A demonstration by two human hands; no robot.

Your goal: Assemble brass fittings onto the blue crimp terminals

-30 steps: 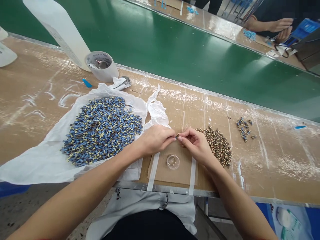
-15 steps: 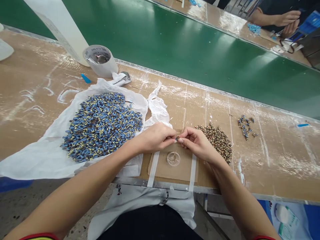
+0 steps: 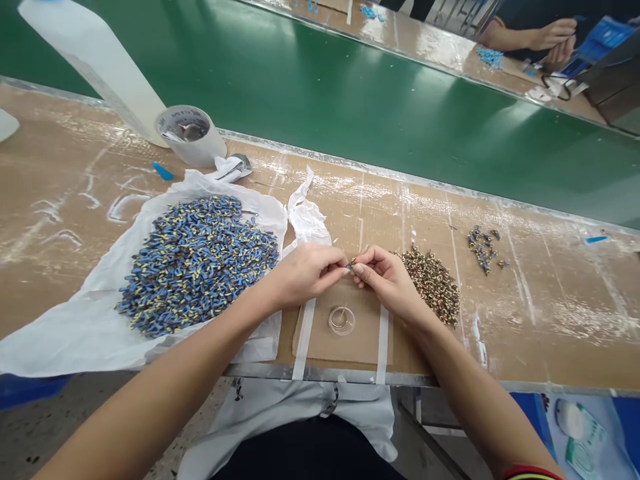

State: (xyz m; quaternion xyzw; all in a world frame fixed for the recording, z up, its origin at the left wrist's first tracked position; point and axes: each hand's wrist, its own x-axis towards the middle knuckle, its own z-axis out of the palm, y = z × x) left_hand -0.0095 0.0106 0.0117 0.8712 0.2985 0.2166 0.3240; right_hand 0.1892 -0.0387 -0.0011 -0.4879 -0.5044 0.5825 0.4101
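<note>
Above a cardboard pad [image 3: 365,350], my left hand [image 3: 311,272] and my right hand [image 3: 384,279] meet, thumbs and forefingers pinched. Between the fingertips is a tiny dark-and-blue piece [image 3: 351,265], mostly covered; whether it is one part or two I cannot tell. To the left, a heap of small blue, yellow and dark brown pieces [image 3: 200,260] lies on white cloth [image 3: 75,333]. Beside my right hand is a heap of small black, tan and reddish pieces [image 3: 433,283]. A small clear round dish [image 3: 342,329] with a thin stick in it sits below my hands.
A tape roll [image 3: 203,148] with things inside stands at the back left, beside a long white strip [image 3: 100,67]. A small scattered group of pieces [image 3: 483,248] lies to the right. Beyond the table runs a green belt [image 3: 350,100]; across it a person's hands [image 3: 555,40] work.
The view has shifted slightly, so the table sits a little lower and further left. Both hands stay together at the small piece, with only slight finger movement.
</note>
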